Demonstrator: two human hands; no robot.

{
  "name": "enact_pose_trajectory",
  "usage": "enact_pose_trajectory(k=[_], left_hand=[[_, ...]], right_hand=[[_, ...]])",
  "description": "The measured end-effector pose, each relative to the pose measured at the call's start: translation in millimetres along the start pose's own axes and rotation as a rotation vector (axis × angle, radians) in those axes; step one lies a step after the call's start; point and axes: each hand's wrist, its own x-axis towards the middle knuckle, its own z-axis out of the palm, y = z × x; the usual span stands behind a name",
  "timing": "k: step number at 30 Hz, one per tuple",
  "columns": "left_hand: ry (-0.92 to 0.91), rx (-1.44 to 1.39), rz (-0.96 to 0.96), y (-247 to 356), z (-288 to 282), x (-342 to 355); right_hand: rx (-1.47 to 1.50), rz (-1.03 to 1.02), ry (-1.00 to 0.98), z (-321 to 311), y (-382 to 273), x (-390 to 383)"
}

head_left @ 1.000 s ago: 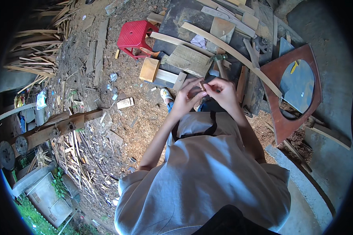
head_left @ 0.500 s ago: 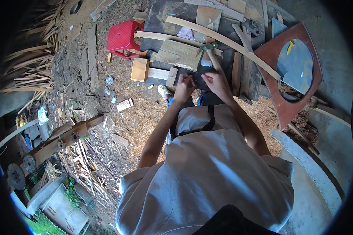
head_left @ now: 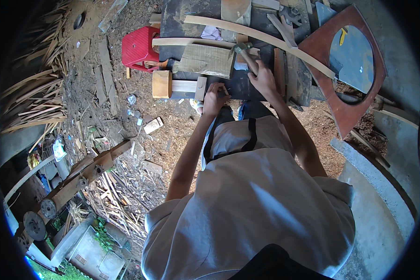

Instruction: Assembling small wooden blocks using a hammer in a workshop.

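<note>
My right hand [head_left: 264, 82] is closed round the handle of a claw hammer [head_left: 252, 62], whose metal head rests near the right end of a thick wooden board [head_left: 207, 60]. At the bench's near edge my left hand [head_left: 214, 99] is closed in a pinch. Something small and dark shows at its fingertips, too small to name. Just left of that hand lies a pale wooden piece [head_left: 185, 86] with a small wooden block [head_left: 200, 88] at its right end and a larger yellowish block [head_left: 162, 85] at its left end.
Long curved wooden strips [head_left: 261, 36] cross the dark bench [head_left: 172, 25]. A brush [head_left: 169, 64] lies beside a red plastic stool [head_left: 140, 46]. On the right leans a brown panel [head_left: 308, 49] with an oval opening. Scrap sticks [head_left: 114, 200] and shavings cover the ground.
My right hand has moved from beside my left hand to the hammer handle and taken hold of it. My left hand stays pinched at the bench edge. The view has shifted slightly.
</note>
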Motion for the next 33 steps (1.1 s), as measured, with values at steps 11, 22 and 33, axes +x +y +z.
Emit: enact_pose_trajectory(k=[11, 22, 33], left_hand=[[0.037, 0.147, -0.092, 5.4, 10.9, 0.8], [0.075, 0.221, -0.088, 21.7, 7.1, 4.3], [0.046, -0.051, 0.002, 1.5, 12.4, -1.6]], right_hand=[[0.048, -0.27, -0.44, -49.1, 5.2, -57.7], [-0.172, -0.336, -0.29, 1.5, 9.2, -63.4], [-0.028, -0.319, -0.176, -9.9, 11.3, -69.0]])
